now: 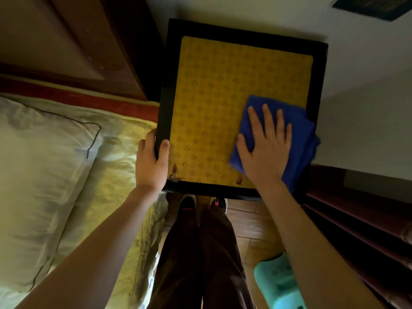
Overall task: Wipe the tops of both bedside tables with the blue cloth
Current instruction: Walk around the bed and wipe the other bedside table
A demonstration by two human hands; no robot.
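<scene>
One bedside table (223,85) stands right in front of me, a black frame round a yellow patterned top. A folded blue cloth (301,128) lies on the top's near right part, spilling over the right edge. My right hand (265,143) presses flat on the cloth with fingers straight and spread. My left hand (151,161) grips the table's near left edge, thumb on top and fingers curled round the side. A second bedside table is not in view.
A bed with a white pillow (38,170) and pale yellow sheet (124,152) lies to the left, its dark wooden headboard (89,41) beyond. Dark wooden furniture (356,219) stands at the right. A turquoise plastic object (278,284) sits on the wooden floor by my feet.
</scene>
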